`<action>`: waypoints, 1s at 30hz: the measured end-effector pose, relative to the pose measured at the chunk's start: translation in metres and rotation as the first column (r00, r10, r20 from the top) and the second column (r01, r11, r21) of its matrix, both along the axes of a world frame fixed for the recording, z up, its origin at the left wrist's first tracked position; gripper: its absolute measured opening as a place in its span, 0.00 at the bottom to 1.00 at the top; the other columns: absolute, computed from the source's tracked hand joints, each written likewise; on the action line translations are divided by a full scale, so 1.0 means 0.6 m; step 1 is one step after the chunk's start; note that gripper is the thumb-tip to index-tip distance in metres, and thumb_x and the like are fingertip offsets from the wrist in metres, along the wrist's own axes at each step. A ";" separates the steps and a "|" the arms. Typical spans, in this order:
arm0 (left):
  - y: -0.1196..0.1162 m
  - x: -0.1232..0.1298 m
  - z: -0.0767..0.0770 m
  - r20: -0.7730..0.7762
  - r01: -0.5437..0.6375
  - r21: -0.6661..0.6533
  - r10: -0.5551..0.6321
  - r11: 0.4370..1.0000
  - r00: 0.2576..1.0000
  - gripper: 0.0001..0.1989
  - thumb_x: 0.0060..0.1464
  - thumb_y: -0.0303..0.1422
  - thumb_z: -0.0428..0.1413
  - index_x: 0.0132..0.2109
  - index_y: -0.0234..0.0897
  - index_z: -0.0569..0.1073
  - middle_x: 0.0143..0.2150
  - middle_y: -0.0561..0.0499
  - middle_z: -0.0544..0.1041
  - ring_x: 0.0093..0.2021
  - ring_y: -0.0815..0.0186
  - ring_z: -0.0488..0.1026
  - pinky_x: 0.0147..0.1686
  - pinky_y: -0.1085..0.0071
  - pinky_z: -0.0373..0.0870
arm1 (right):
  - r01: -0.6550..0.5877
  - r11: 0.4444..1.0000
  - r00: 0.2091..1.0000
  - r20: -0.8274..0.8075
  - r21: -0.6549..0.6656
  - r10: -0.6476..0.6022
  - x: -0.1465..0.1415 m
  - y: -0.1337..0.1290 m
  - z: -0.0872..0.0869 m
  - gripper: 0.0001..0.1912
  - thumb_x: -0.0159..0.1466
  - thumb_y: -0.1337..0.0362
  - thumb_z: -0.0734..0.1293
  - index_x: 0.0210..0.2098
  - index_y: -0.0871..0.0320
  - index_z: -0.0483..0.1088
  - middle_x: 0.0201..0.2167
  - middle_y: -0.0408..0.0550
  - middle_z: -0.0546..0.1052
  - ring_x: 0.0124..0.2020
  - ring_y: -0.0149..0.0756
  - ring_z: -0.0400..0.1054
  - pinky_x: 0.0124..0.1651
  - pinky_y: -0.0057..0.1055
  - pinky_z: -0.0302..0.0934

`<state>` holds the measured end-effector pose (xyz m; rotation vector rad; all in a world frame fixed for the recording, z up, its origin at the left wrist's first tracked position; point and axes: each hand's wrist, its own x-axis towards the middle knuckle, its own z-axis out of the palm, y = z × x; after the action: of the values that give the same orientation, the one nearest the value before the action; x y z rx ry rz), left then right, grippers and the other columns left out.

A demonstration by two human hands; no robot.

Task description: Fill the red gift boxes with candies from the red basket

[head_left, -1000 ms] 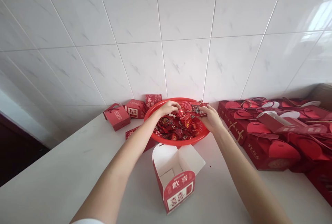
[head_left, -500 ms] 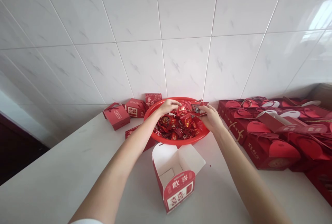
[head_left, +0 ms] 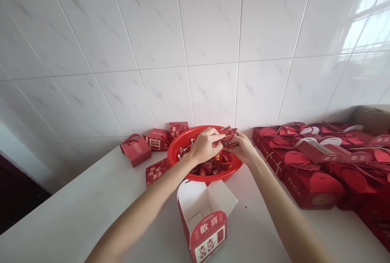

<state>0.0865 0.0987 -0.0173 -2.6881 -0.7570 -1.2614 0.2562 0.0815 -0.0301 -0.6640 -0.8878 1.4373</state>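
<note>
Over the right part of a red plastic basket, my two hands meet. My right hand is closed on several red wrapped candies, which stick up between its thumb and fingers. My left hand is closed too, its curled fingers pressed against the same candies; what lies under them is partly hidden. Loose candies in shiny red wrappers fill the basket below. In front of the basket stands an open red and white gift box, flaps up, its visible inside bare.
Small red boxes stand at the back left, and a patterned red box lies beside the basket. Many closed red gift boxes with handles crowd the right side of the white table. A tiled wall rises behind.
My left hand has moved right, from the middle of the basket to the candies in my right hand. The camera view has shifted slightly.
</note>
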 end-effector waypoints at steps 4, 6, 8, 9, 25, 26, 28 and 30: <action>-0.026 -0.026 -0.005 0.088 -0.003 0.112 -0.007 0.994 0.996 0.17 0.61 0.23 0.53 0.54 0.36 0.79 0.41 0.47 0.77 0.38 0.67 0.76 0.37 0.71 0.77 | -0.110 0.993 0.993 0.039 0.046 0.108 -0.011 -0.022 0.022 0.12 0.44 0.71 0.71 0.29 0.58 0.70 0.29 0.42 0.76 0.33 0.33 0.70 0.38 0.32 0.73; -0.041 -0.042 -0.004 0.129 0.010 0.159 -0.031 0.987 0.991 0.18 0.64 0.23 0.52 0.57 0.39 0.77 0.43 0.48 0.76 0.41 0.68 0.77 0.38 0.72 0.78 | -0.172 0.984 0.983 0.072 0.056 0.168 -0.018 -0.033 0.030 0.14 0.46 0.70 0.73 0.32 0.58 0.72 0.31 0.43 0.77 0.35 0.34 0.71 0.38 0.32 0.73; -0.058 -0.058 -0.001 0.151 0.017 0.210 -0.050 0.977 0.987 0.20 0.65 0.22 0.51 0.60 0.44 0.75 0.46 0.48 0.76 0.45 0.68 0.77 0.41 0.71 0.79 | -0.254 0.965 0.964 0.098 0.066 0.247 -0.023 -0.044 0.036 0.16 0.46 0.70 0.74 0.35 0.58 0.72 0.33 0.44 0.76 0.35 0.34 0.71 0.37 0.32 0.73; -0.066 -0.065 0.000 0.158 0.016 0.233 -0.054 0.972 0.986 0.22 0.66 0.22 0.51 0.61 0.46 0.73 0.47 0.48 0.75 0.47 0.67 0.77 0.43 0.70 0.79 | -0.300 0.951 0.951 0.101 0.073 0.293 -0.025 -0.049 0.039 0.16 0.47 0.71 0.74 0.35 0.58 0.72 0.33 0.43 0.76 0.35 0.34 0.71 0.38 0.33 0.73; -0.134 -0.126 0.010 0.292 0.165 -0.104 -0.129 0.981 0.948 0.28 0.53 0.15 0.48 0.52 0.45 0.79 0.53 0.47 0.78 0.51 0.61 0.77 0.46 0.62 0.79 | -0.450 0.878 0.766 0.575 0.161 0.287 -0.035 -0.121 0.078 0.21 0.56 0.65 0.76 0.47 0.58 0.69 0.39 0.45 0.76 0.38 0.35 0.72 0.39 0.34 0.73; -0.132 -0.129 0.010 0.300 0.183 -0.136 -0.136 0.974 0.944 0.28 0.52 0.15 0.48 0.53 0.44 0.79 0.52 0.47 0.78 0.50 0.61 0.78 0.46 0.63 0.79 | -0.446 0.881 0.729 0.635 0.155 0.257 -0.032 -0.124 0.080 0.22 0.56 0.65 0.76 0.48 0.57 0.69 0.39 0.45 0.76 0.37 0.34 0.72 0.38 0.33 0.73; -0.130 -0.136 0.010 0.303 0.206 -0.222 -0.133 0.953 0.943 0.28 0.52 0.17 0.48 0.54 0.43 0.78 0.53 0.47 0.78 0.45 0.63 0.80 0.43 0.65 0.79 | -0.466 0.876 0.629 0.743 0.123 0.230 -0.028 -0.130 0.085 0.25 0.56 0.66 0.75 0.52 0.57 0.68 0.38 0.45 0.77 0.35 0.34 0.72 0.37 0.32 0.71; -0.129 -0.145 0.015 0.285 0.186 -0.322 -0.092 0.928 0.954 0.25 0.53 0.19 0.48 0.54 0.40 0.77 0.52 0.46 0.78 0.41 0.64 0.81 0.40 0.67 0.79 | -0.528 0.847 0.512 0.817 0.057 0.264 -0.029 -0.135 0.086 0.25 0.57 0.66 0.74 0.54 0.57 0.68 0.37 0.45 0.77 0.33 0.34 0.72 0.34 0.30 0.70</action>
<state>-0.0006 0.0213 -0.0085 -2.9255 -0.9064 -1.6954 0.2386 0.0008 0.0213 -0.9135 -2.0596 1.3347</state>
